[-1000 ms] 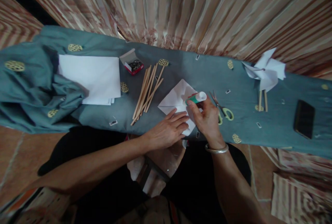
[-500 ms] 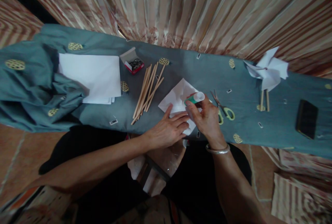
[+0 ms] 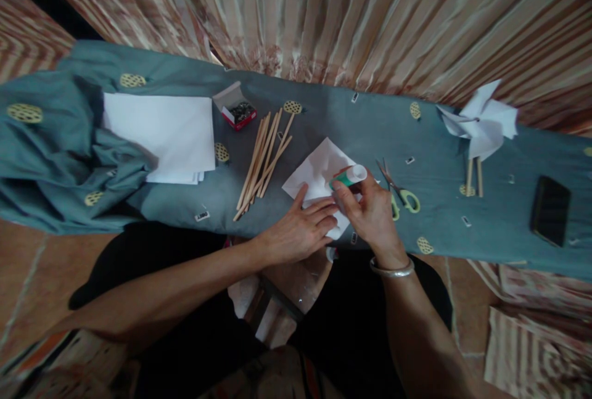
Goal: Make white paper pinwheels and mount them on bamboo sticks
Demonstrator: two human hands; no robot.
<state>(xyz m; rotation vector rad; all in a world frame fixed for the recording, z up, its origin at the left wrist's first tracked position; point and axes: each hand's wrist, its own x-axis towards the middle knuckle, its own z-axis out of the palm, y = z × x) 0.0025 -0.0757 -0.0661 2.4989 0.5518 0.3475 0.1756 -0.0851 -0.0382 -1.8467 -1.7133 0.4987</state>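
Observation:
A square white paper lies with a corner pointing away from me on the cloth-covered table. My left hand rests on its near part, fingers stretched out flat, holding nothing. In my right hand is a glue stick, green and white, gripped in closed fingers and tilted over the paper. Its lower end is close to the sheet; whether it touches I cannot tell. Just right of that hand lie scissors with light green handles, partly hidden by the hand.
Several wooden sticks lie left of the paper, near an opened red box of small dark metal pieces. Further left is a stack of white paper. A white paper pinwheel on sticks and a black phone lie at the right.
The view has shifted very slightly. Both hands, the glue stick and the paper keep nearly the same positions.

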